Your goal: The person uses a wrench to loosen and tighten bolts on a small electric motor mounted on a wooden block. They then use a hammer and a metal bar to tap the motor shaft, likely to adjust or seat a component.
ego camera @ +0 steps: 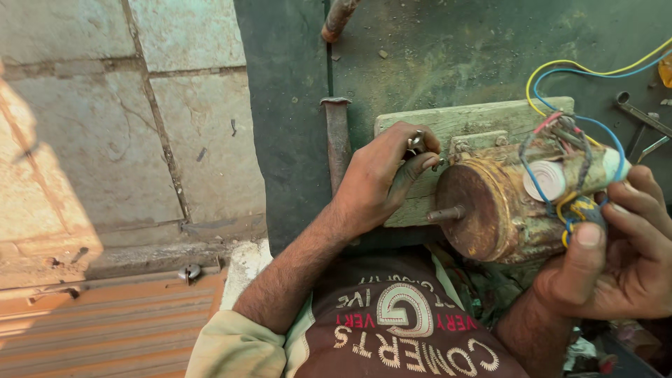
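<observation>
Head view, starting nearest to me: my right hand (616,252) is wrapped around the rear end of the rusty yellow-brown cylindrical electric motor (507,206), fingers curled and thumb pressed over a bunch of yellow and blue wires (570,210) at the housing. That hand is closed firmly on the motor body, and I judge it should stay that way, since it alone keeps the motor from rolling.

Just beyond, the motor lies on its side with its short steel shaft (446,213) pointing toward my left. Its front rests against the pale green weathered wooden block (462,129), which sits on the dark green dusty metal surface (448,49).

My left hand (381,182) is at the top front edge of the motor, fingers pinched shut on a small shiny metal fastener or tool tip (416,141); I cannot tell which it is. To do this well, I would keep the pinch square to the part, turn with fingertips only, and brace the heel of the hand on the block so nothing slips.

I would also keep the loose yellow and blue leads (595,70), which loop up behind the motor, clear of both hands. Farther out, a rusty iron rod (337,143) stands at the surface edge, and grey spanners (640,119) lie at the far right.
</observation>
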